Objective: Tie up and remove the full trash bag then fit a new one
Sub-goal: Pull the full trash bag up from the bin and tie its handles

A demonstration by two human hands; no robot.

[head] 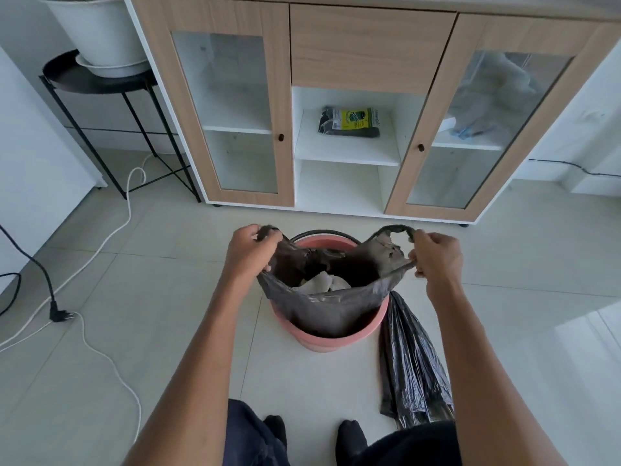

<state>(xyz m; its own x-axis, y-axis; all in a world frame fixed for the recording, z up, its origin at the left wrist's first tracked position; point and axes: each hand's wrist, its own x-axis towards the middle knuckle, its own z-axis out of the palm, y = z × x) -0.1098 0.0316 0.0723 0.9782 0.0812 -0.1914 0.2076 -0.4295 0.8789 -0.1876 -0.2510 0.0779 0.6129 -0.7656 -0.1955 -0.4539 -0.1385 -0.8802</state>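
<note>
Tiled floor [168,331] around pink bin [322,338]

Only one thing here has any print on it

It's the yellow-and-green label on the pack of bags [349,122] sitting on the cabinet's middle shelf [346,151], but the lettering's way too small and blurry to actually read.

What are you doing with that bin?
A person is changing the trash bag. The left hand and right hand each grip a handle of the full black bag, pulling it open above the pink bin. It is not tied yet. A fresh black bag lies on the floor beside the bin, ready to go in.
</note>
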